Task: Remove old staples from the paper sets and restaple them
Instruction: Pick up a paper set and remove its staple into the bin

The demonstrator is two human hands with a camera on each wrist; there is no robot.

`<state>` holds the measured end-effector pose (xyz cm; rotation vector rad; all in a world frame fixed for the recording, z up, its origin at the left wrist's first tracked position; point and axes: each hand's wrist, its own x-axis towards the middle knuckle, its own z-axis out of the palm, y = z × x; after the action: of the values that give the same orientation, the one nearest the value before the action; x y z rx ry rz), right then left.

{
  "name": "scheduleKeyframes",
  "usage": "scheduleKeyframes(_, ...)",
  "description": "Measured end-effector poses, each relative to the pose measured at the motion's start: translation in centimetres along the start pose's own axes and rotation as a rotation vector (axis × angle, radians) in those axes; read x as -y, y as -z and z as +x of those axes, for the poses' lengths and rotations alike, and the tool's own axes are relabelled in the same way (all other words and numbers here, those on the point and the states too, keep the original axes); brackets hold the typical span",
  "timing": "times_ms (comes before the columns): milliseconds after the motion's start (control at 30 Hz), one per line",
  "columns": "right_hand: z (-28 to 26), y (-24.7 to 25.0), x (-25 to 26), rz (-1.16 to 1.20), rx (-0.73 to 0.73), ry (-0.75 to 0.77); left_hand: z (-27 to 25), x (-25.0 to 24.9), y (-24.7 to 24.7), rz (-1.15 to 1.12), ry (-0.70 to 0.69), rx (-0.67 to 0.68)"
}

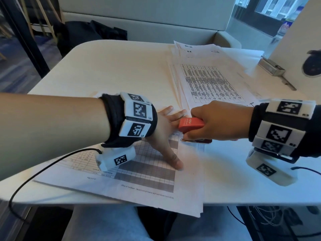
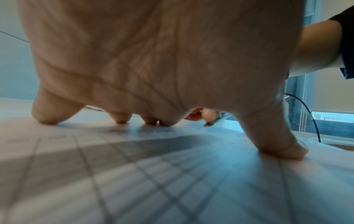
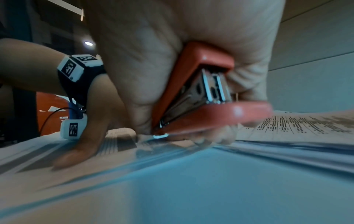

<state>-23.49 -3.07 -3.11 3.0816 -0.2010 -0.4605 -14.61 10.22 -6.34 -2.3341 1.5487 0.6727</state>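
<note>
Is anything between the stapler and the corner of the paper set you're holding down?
Nothing visible blocks it. The right hand grips the red stapler with its mouth at the paper set's far right corner. The left hand's fingertips press the sheet just beside the stapler, close but not under it.

A paper set (image 1: pixel 147 185) lies at the worktop's (image 1: pixel 107 70) near edge; a paper pile (image 1: pixel 208 80) lies behind it, right.

head view looks down over the table (image 1: pixel 121 70); both wrist views sit low, close, sharing the stapler (image 3: pixel 193 97).
</note>
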Motion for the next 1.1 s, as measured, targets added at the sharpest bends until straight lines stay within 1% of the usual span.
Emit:
scheduleKeyframes(33, -0.1, 0.1, 0.1, -0.049, -0.017, -0.001, 0.1, 0.0, 0.2, -0.011, -0.003, 0.036)
scheduleKeyframes(100, -0.3, 0.5, 0.1, -0.122, -0.047, -0.009, 0.5, 0.1, 0.1, -0.007, 0.008, 0.054)
scheduleKeyframes(200, -0.4, 0.9, -0.3, -0.166, -0.070, -0.015, 0.6, 0.1, -0.1, -0.019, 0.019, 0.042)
scheduleKeyframes(467, -1.2, 1.8, -1.0, -0.185, -0.028, -0.027, 0.4, -0.8, 0.0, -0.034, 0.060, 0.012)
scheduleKeyframes(567, -1.3, 1.9, -1.6, -0.160, -0.003, -0.032, 0.5, -1.0, 0.2, -0.055, 0.007, -0.084)
scheduleKeyframes(700, -1.6, 1.4, -2.4, -0.078, 0.001, 0.009, -0.1, -1.0, 0.7, -0.110, -0.043, -0.351)
scheduleKeyframes(767, -1.8, 1.0, -2.5, -0.086, -0.003, 0.035, -0.5, -1.0, 1.2, -0.110, -0.073, -0.432)
scheduleKeyframes(833, -2.0, 0.7, -2.3, -0.131, -0.008, 0.043, -0.7, -1.1, 1.7, -0.098, -0.093, -0.443)
scheduleKeyframes(1100, -2.2, -0.3, -2.3, -0.331, 0.013, 0.011, -0.5, -2.2, 1.5, -0.108, -0.030, -0.370)
